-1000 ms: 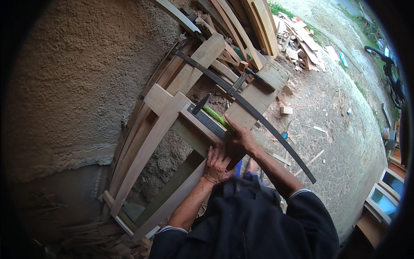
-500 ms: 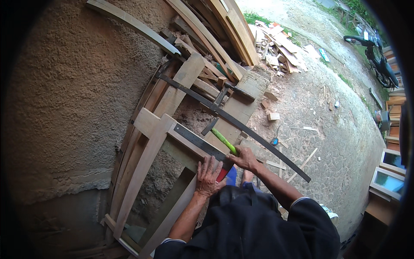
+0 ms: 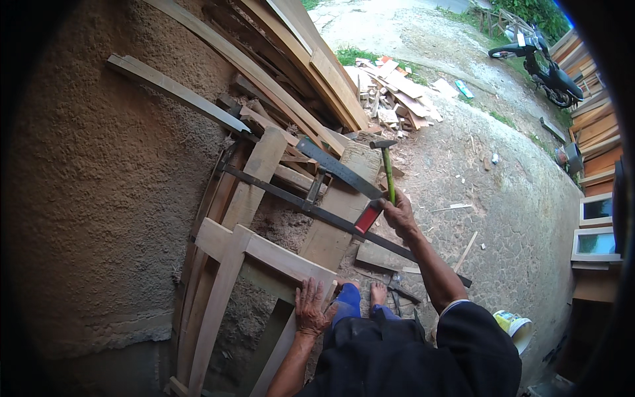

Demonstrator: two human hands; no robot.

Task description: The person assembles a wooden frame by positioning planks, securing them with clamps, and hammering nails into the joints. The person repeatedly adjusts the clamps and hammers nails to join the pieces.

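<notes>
A pale wooden frame (image 3: 284,259) leans beside the wall at the lower left. My left hand (image 3: 311,308) lies on its near corner, fingers stretched out flat on the wood. Away from the frame, my right hand (image 3: 399,217) is closed round a hammer (image 3: 389,169) with a green handle, its dark head pointing up. The same hand also holds a try square (image 3: 344,171), its long steel blade reaching to the upper left. The square's red-faced stock (image 3: 368,217) hangs just left of my fingers. Beneath it, a long dark bar clamp (image 3: 278,196) runs across the boards.
A rough wall (image 3: 119,198) closes off the left. Long planks (image 3: 311,63) lean at the back beside a heap of offcuts (image 3: 403,96). A motorbike (image 3: 546,73) stands at the far right. A white bucket (image 3: 519,331) lies at my right.
My right hand has lifted the try square off the frame and carried it, with the hammer, up and right. The hammer has turned upright. My left hand stays on the frame.
</notes>
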